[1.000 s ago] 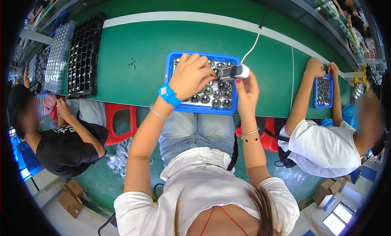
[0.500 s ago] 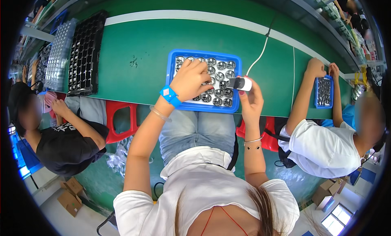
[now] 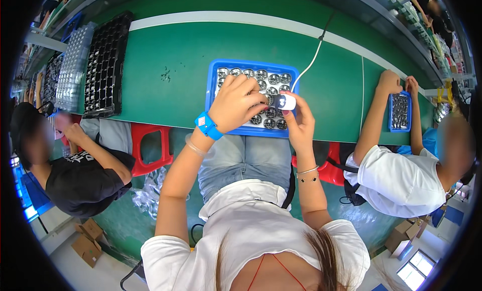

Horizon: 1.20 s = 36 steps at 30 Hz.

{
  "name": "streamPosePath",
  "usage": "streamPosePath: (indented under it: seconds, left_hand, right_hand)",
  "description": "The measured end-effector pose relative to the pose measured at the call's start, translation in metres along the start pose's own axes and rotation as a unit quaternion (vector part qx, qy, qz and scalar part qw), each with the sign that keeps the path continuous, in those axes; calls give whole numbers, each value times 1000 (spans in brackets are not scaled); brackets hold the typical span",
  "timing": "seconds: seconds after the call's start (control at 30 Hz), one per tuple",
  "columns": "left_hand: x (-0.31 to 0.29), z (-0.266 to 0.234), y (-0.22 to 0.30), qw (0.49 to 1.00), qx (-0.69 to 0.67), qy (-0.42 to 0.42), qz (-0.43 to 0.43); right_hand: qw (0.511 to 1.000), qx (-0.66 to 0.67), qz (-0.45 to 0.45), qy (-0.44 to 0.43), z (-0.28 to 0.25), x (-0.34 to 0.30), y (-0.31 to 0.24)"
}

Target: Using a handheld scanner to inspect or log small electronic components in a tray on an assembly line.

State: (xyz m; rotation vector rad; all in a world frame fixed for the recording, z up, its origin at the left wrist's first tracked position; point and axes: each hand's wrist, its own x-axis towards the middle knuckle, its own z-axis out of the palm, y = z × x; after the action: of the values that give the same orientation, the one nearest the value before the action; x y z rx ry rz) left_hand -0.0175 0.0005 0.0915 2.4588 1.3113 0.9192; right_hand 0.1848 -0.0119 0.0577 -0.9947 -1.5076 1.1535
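Observation:
A blue tray [image 3: 213, 69] lies in front of me on the green table, filled with rows of small round shiny dark-and-silver parts [image 3: 273, 78]. My right hand [image 3: 301, 126] is closed on a small white device with a dark end [image 3: 286, 102], held over the tray's right side. A white cable [image 3: 308, 66] runs up and away from this device. My left hand [image 3: 235, 104] hovers above the middle of the tray. Its thumb and index finger are pinched close to the device's dark end. Whatever lies between those fingertips is too small or hidden to name.
Black moulded trays [image 3: 106, 65] and clear plastic trays [image 3: 75, 65] stand at the left. Dark crumbs [image 3: 165, 75] lie on the table [image 3: 165, 45]. At the right, a person in white [image 3: 396, 183] handles a smaller blue tray [image 3: 400, 128]; another in black [image 3: 83, 178] sits left.
My right hand has moved left with the white device, bringing its dark end up to my left fingertips. My left thumb and index finger have drawn closer together.

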Motion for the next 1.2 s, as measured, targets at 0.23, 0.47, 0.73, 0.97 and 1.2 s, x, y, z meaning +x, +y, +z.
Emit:
streamPosePath:
  seconds: [0.23,0.47,0.73,0.97,1.2]
  left_hand:
    - [4,2,4,1000,-18,15,-5]
    - [-4,17,-18,998,30,-32,-34]
    - [-10,9,-3,999,7,5,-40]
    - [-16,16,5,999,11,-32,1]
    - [-17,7,16,1000,-2,16,-1]
  right_hand:
    - [994,87,33,51,-3,-7,5]
    - [990,78,5,115,-7,-11,7]
    - [999,15,-10,44,-14,-27,12]
    - [994,-101,-36,-9,-9,-25,3]
    - [996,-85,-25,-17,-1,-24,3]
